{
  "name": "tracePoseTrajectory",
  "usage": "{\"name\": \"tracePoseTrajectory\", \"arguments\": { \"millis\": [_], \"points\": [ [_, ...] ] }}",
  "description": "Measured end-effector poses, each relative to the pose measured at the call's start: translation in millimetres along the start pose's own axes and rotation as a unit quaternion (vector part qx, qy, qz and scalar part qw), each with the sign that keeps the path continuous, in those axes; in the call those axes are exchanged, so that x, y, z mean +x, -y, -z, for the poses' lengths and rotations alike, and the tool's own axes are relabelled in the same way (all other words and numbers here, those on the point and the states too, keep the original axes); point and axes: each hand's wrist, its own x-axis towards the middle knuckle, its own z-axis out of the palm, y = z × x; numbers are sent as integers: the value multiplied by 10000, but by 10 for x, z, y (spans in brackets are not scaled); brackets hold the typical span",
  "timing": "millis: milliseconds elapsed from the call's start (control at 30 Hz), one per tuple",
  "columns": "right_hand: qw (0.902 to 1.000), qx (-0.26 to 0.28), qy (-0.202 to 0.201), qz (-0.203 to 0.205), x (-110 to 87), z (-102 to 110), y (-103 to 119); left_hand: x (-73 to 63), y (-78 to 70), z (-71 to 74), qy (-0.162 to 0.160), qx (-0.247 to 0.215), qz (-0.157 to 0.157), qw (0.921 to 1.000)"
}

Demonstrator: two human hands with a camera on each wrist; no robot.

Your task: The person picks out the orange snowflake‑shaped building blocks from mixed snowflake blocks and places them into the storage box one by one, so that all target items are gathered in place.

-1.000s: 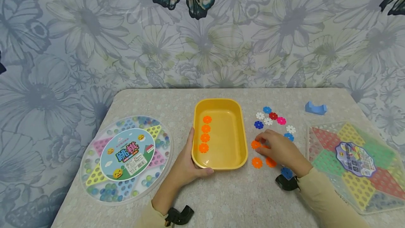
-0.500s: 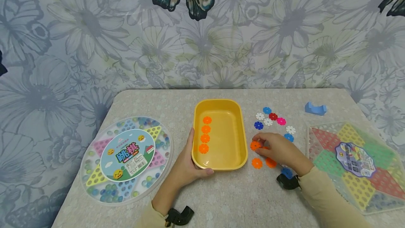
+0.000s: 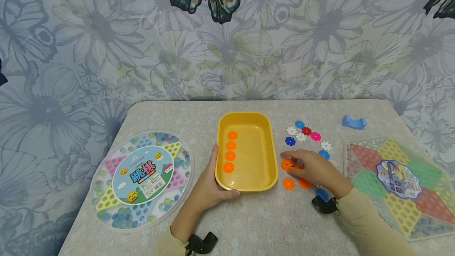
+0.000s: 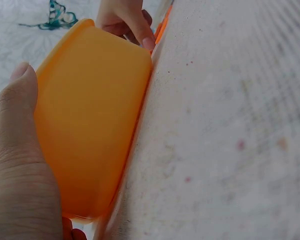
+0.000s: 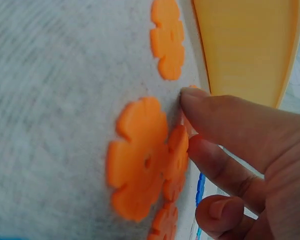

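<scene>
Table (image 3: 256, 224): pale speckled top. Tray (image 3: 245, 186) between left fingers (image 3: 213, 159) and right fingers (image 3: 293, 153), touching the left ones. Orange discs (image 3: 288, 183) at and just nearside of right fingers; white discs (image 3: 291, 131), red disc (image 3: 306, 131), pink disc (image 3: 315, 136), several blue discs (image 3: 290, 141) beyond. Blue stand (image 3: 354, 122) farther out, rightward. Round game (image 3: 143, 173) left of left fingers, second game (image 3: 398, 185) right of right fingers.

The left hand (image 4: 25, 167) holds an orange tray (image 4: 92, 110) on the speckled table (image 4: 215, 125), thumb against its side, while past the tray's far end the right hand (image 4: 125, 19) reaches down close beside orange pieces (image 4: 163, 25), a teal butterfly (image 4: 60, 16) upper left.
</scene>
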Motion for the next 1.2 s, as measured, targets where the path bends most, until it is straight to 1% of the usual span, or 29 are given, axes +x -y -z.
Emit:
{"name": "tracePoseTrajectory", "arguments": {
  "millis": [200, 333, 433, 500, 633, 733, 833, 933, 1067, 1200],
  "points": [
    [9999, -22, -12, -116, 4, -14, 0, -4, 0, -4, 2, 17, -6, 10000],
    [9995, -95, -174, -245, 11, 10, 19, 0, 0, -8, 4, 30, -23, 10000],
    [9980, -83, -513, -350, 21, 56, 53, 3, -3, -6, 16, 39, -63, 10000],
    [9961, -90, -821, -311, 38, 85, 85, 1, -3, -1, 8, 52, -76, 10000],
    [9905, 16, -1377, -6, 70, 114, 209, -5, 3, 7, -1, 20, -143, 9999],
    [9873, 158, -1560, 249, 98, 104, 365, -8, 6, 8, -1, 24, -159, 9999],
    [9872, 207, -1522, 425, 138, 74, 552, -7, 4, 6, 3, 32, -90, 10000],
    [9895, 175, -1326, 541, 185, 23, 733, -7, -7, 3, 20, 15, 3, 10000],
    [9913, -101, -1062, 772, 250, -83, 923, -9, -19, 3, 21, 41, 62, 10000],
    [9891, -513, -882, 1060, 312, -191, 1060, -11, -29, 6, 19, 56, 107, 9999]
  ]
}}
